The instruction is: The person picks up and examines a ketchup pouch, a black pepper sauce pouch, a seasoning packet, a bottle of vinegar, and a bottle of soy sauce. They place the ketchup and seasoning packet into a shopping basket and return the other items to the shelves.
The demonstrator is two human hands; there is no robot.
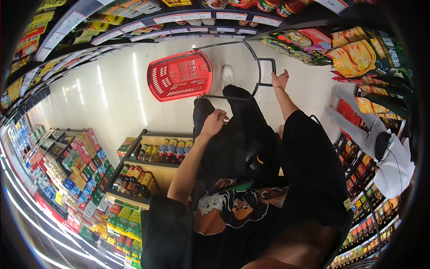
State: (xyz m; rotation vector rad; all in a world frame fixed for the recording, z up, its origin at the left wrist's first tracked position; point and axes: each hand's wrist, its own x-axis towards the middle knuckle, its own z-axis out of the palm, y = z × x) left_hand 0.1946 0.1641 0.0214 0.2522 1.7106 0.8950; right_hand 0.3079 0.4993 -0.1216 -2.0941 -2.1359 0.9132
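A red plastic shopping basket (179, 75) with slotted walls sits on the floor ahead of my feet, its inside showing no goods. Its long black pull handle (258, 67) reaches to the right. My right hand (280, 80) is closed around the grip end of that handle, arm stretched out. Near my thigh, in front of my dark trousers, my left hand (216, 122) hangs with loosely bent fingers, a small gap between thumb and fingers. It holds nothing that I can see. One white shoe (228, 75) shows beside the basket.
Shelves with price labels (174, 18) curve along the top. Bagged food (358, 56) hangs at the right. Bottles of sauce and oil (172, 147) fill a low rack at my left. Another person in a white top (396, 166) stands at the right.
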